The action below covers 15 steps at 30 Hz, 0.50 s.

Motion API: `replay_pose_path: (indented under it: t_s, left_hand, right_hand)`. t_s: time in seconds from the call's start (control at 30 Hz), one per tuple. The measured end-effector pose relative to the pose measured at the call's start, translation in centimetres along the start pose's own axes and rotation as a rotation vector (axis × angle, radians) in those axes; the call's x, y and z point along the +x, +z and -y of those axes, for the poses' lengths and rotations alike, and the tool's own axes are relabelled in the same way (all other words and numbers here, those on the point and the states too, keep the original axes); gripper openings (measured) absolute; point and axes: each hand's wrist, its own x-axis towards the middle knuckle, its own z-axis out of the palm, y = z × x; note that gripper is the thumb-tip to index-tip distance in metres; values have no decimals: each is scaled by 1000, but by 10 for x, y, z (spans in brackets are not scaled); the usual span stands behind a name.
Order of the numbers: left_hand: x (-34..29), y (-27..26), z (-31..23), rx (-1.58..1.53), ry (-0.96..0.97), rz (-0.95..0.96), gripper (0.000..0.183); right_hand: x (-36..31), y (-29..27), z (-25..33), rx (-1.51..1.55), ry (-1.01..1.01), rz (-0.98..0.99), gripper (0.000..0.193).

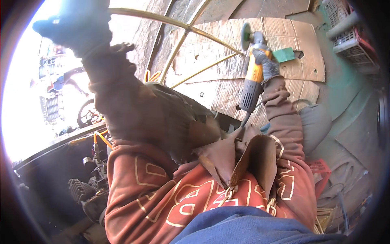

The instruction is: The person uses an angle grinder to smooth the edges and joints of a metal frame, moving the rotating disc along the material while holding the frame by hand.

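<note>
My right hand (268, 66), in a dark grey glove, is wrapped round the front of a yellow and grey angle grinder (252, 79). The grinder's disc (245, 36) points away from me, and its cord runs back toward my lap. Just left of the disc, a brass-coloured metal frame (186, 27) of crossing bars extends over flattened cardboard (294, 34). My left hand (75, 26), in a blue glove, is raised at the upper left above the frame's left part. Motion and glare smear it, so its fingers and anything in them are unclear.
A green scrap (283, 55) lies on the cardboard beside my right hand. Plastic crates (353, 42) stand at the far right. Dark machinery (91, 189) and an orange hose (101, 138) sit at my left. A leather apron (217, 158) covers my front.
</note>
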Motion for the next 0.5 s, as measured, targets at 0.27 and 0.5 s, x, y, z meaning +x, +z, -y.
replay_pose_path:
  t_s: [0.27, 0.5]
  left_hand:
    - [1, -45, -19, -46, -91, -468, 35]
    - [3, -50, -6, -133, -104, -382, 38]
  right_hand:
    - [5, -4, -70, -88, 103, -43, 31]
    - [-25, 62, -46, -98, 140, 89, 33]
